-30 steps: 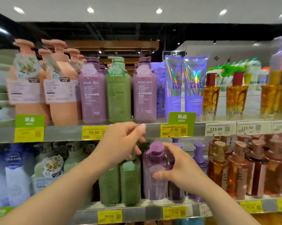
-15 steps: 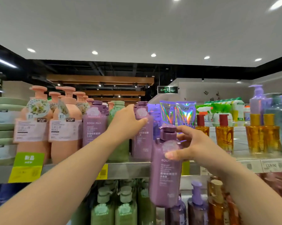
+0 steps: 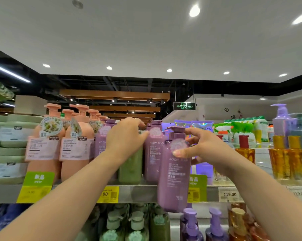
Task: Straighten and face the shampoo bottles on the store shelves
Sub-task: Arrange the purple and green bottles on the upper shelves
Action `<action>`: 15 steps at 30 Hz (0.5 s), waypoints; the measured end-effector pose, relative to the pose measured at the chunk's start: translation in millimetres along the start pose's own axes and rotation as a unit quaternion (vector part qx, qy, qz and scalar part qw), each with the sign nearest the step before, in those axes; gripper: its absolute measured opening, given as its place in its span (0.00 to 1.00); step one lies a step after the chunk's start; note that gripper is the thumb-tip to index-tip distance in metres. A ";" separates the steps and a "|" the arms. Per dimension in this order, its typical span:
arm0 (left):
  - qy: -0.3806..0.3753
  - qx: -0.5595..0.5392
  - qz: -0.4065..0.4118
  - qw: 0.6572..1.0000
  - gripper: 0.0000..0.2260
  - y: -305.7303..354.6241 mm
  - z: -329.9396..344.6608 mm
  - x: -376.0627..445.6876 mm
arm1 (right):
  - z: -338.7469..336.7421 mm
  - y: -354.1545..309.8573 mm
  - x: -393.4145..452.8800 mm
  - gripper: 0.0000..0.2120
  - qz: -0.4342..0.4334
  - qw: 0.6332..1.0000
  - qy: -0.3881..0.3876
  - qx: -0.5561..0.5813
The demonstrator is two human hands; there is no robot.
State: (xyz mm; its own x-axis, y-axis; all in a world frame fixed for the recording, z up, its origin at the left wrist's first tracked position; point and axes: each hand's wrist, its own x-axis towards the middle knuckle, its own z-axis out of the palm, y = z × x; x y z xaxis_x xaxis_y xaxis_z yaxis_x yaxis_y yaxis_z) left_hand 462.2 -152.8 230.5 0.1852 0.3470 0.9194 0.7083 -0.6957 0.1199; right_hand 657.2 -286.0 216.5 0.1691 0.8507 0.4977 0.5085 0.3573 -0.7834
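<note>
Matt purple plastic bottle (image 3: 173, 171), grey metal shelf (image 3: 138, 193)

Green bottle (image 3: 130, 168) top hidden behind left hand (image 3: 125, 139), shelf tags (image 3: 33, 193) blurred

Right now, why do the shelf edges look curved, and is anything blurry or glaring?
Head view: the wide-angle lens bows the shelf rail and ceiling lines; the ceiling spotlights flare white; the price tags and the lifted purple bottle in the right hand are softly smeared, small print unreadable.
</note>
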 end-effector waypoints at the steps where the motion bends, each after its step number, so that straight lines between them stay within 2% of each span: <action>1: 0.010 0.003 -0.012 1.000 0.16 -4.2 -0.4 -0.4 | 1.0 -1.5 0.9 0.32 0.001 1.000 0.003 0.002; 3: 0.018 0.017 -0.045 0.999 0.21 -11.7 0.2 -2.8 | 2.5 -4.0 3.0 0.30 0.003 1.000 0.008 0.007; 7: -0.008 0.057 -0.097 0.994 0.34 -21.2 0.2 -6.3 | 4.2 -7.2 8.9 0.33 0.006 1.000 0.001 0.003; 12: -0.161 -0.002 -0.112 0.981 0.49 -23.5 -0.2 1.9 | 6.8 -12.8 12.8 0.28 0.003 1.000 -0.008 0.005; 15: -0.224 -0.057 -0.146 0.962 0.54 -19.6 -2.9 8.5 | 6.8 -12.3 16.6 0.34 0.002 1.000 -0.010 0.007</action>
State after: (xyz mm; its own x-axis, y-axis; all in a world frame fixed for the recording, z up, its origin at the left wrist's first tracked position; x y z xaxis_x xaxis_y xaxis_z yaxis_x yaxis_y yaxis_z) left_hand 447.9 -138.0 237.0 0.2827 0.7565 0.5897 0.6994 -0.5833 0.4130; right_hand 648.1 -273.7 231.8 0.1547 0.8597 0.4869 0.4965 0.3584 -0.7906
